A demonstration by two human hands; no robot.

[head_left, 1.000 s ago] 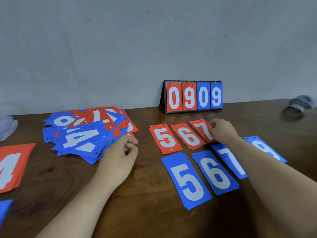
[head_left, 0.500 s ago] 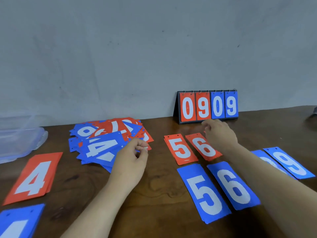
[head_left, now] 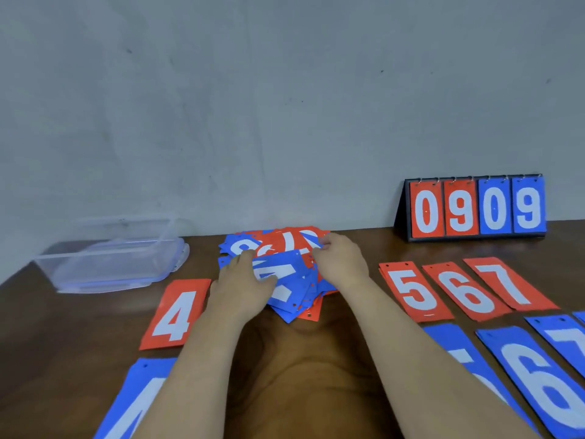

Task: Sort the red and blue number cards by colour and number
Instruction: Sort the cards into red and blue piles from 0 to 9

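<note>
Bare wooden table (head_left: pixel 300 359) lies open between our two forearms, right down to the near edge of the picture. Left of our left hand (head_left: pixel 243 286) the tabletop runs out to a clear plastic container (head_left: pixel 110 255), which stands well apart. Beyond our right hand (head_left: pixel 340 261) a flip scoreboard (head_left: pixel 474 207) reading 0909 stands against the wall.

The mixed pile of cards (head_left: pixel 297 289) lies between and under both hands. Our left thumb rests on the top blue card, its fingers reaching along that card's left edge. Our right fingers curl over the pile's far right corner. Whether either hand actually pinches a card, we cannot tell.

Just left of our left wrist lies the red 4 (head_left: pixel 175 315), with the blue 4 (head_left: pixel 139 397) nearer us. Right of our right hand sit the red 5 (head_left: pixel 413 291), red 6 (head_left: pixel 465 293) and red 7 (head_left: pixel 506 283).

Our right forearm covers most of the blue 5 (head_left: pixel 456 346). The blue 6 (head_left: pixel 538 375), the blue 7 (head_left: pixel 566 337) and the blue 4 are cut off by the frame. Numbers deep in the pile are unreadable.
</note>
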